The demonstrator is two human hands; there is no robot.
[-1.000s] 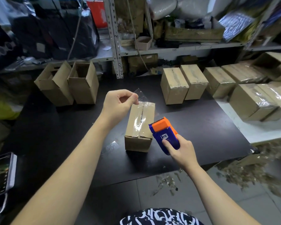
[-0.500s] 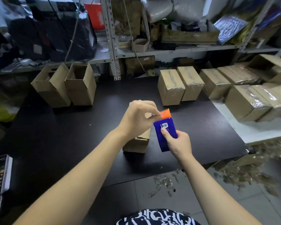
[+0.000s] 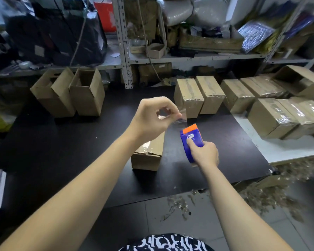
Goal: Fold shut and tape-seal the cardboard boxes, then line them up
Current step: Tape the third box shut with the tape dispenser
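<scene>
At the near edge of the black worktable [image 3: 62, 151], a person's right hand [image 3: 205, 153] grips a blue tape dispenser with an orange head [image 3: 191, 138], forefinger laid on its face, just to the right of a small brown cardboard box [image 3: 147, 154]. The box lies on the table under the left forearm, with clear film already glinting on its top. Just above it, the left hand [image 3: 150, 118] pinches the free end of a clear strip of tape [image 3: 179, 116] between thumb and fingertips, and the strip runs from the fingers to the dispenser. The step looks to be drawing out a length for the next seal. Done well, it means holding the strip taut and flat so it cannot curl onto itself, centring it over the flap seam, and pressing it down from one end past both edges. Farther back on the right, a row of taped cardboard boxes [image 3: 188, 95] stands side by side. Two open-topped cardboard boxes [image 3: 87, 91] wait at the back left, below cluttered grey metal shelving [image 3: 123, 42].
</scene>
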